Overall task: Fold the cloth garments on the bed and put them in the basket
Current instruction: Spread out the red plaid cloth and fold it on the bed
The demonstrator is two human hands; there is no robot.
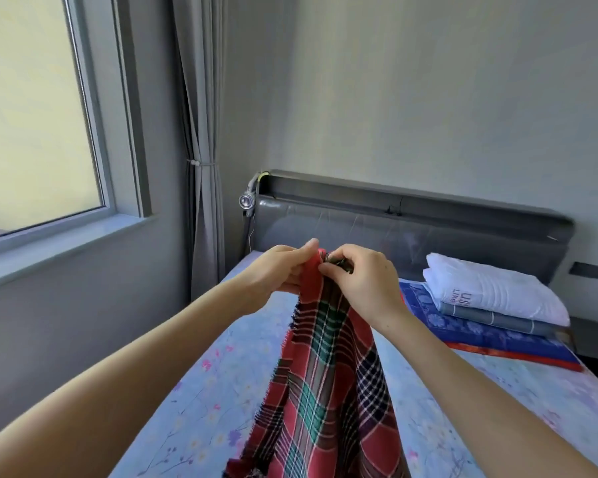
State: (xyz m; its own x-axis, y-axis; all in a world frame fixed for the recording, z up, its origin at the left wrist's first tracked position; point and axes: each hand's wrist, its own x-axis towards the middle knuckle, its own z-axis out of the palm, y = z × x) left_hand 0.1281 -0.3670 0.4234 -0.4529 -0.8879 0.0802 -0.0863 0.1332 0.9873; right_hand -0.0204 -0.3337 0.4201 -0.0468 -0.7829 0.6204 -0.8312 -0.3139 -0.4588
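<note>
The step in hand looks like the first fold of a red, green and navy plaid woven cloth with frayed edges (pixel 328 377): two of its top corners or edges are being brought together in the air above the bed with the pale blue floral sheet (pixel 201 384). The left hand (pixel 283 270) pinches the red top edge between thumb and curled fingers, and the right hand (pixel 363 281) pinches the neighbouring edge just beside it, its fingers (pixel 328 269) bent round the bunched fabric, so both hands are closed on the cloth and nearly touch each other. Both bare forearms reach forward and upward from the lower corners of the view, wrists raised, meeting in front of the grey padded headboard (pixel 411 222). The cloth hangs from the hands in long loose folds down toward the sheet and out of view at the bottom edge, so I cannot tell whether its lower end rests on the bed. The next move probably calls for matching the edges squarely, then lowering or halving the hanging length while keeping the pinch firm. A stack of folded linens, white over grey over blue (pixel 491 305), lies on the bed below the headboard. No basket is in view.
</note>
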